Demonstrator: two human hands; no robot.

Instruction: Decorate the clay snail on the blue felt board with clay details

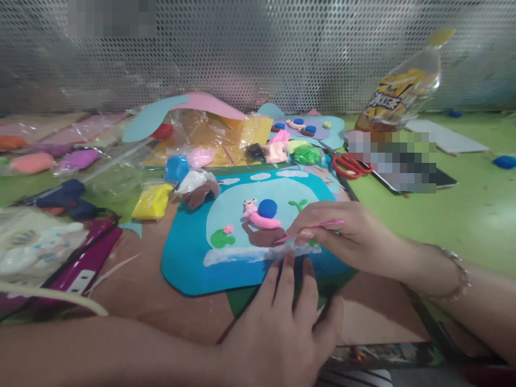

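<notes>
A blue paper picture [185,252] lies before me, with a pink clay snail [264,219] that has a round blue shell [267,208]. Below the snail is a brown textured clay piece [264,235]. My right hand [350,234] pinches a thin pink modelling tool [322,224], its tip at the right end of the brown clay. Fingers spread, my left hand [282,317] rests flat on the picture's lower edge. A strip of white clay [234,255] runs just above those fingertips. Green clay leaves [221,238] with a small pink flower sit at the picture's left.
Several bagged clay lumps, including a yellow one [152,201] and a green one [308,155], lie behind and left. Red-handled scissors [350,165], a phone [403,166] and a tilted drink bottle [403,86] stand right. A perforated metal panel [258,54] closes the back.
</notes>
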